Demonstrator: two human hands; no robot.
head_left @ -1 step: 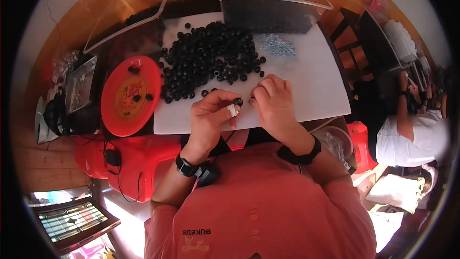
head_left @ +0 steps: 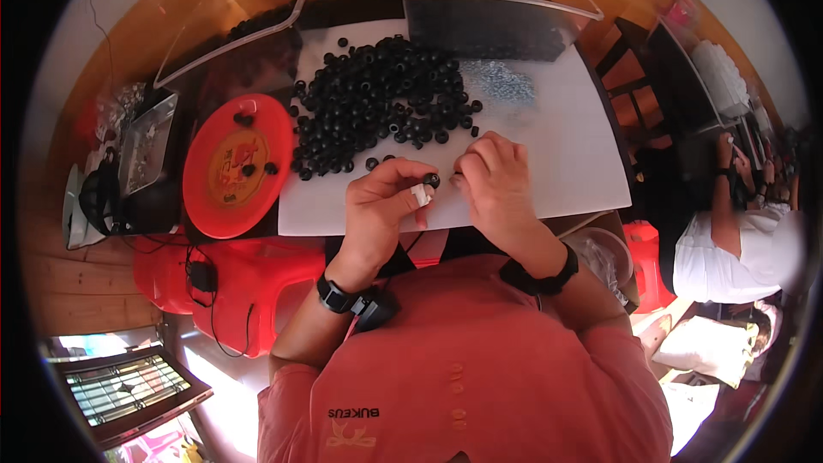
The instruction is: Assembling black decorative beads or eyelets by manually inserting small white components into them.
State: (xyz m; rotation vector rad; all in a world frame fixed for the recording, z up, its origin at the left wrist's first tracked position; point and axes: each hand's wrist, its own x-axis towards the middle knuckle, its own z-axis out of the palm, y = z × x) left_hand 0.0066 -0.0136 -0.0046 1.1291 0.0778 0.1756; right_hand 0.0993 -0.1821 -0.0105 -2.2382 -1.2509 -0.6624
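Left hand (head_left: 377,206): closed to a pinch, thumb against fingertips, holding a round black piece (head_left: 431,180) up over the bench (head_left: 566,180), close to the middle of the near edge; showing a white patch (head_left: 421,195) by the thumb tip, whether wrap or loose scrap cannot tell; wearing a black watch (head_left: 339,298) on that wrist; right hand (head_left: 497,184): just beside, thumb and fingers drawn narrow and turned toward the black piece; cannot tell whether gripping anything between the fingertips; wearing a dark band (head_left: 561,267) on the wrist; farther out on the bench, a few loose pieces (head_left: 371,164) just past the left hand, then a broad heap (head_left: 377,90) of like black pieces, left of centre and reaching toward the far edge; right of the heap, a thin scatter of small pale-blue bits (head_left: 501,81) near the far edge; along that edge, toward the far right corner, a clear bin (head_left: 506,0) of black pieces; off the far left corner, a second clear bin (head_left: 274,27), likewise with dark pieces; by the left edge, a red plate (head_left: 199,180) bearing a few black pieces (head_left: 271,168); lower than the bench, a red stool (head_left: 249,291); well off to the right, a person in white (head_left: 729,257).
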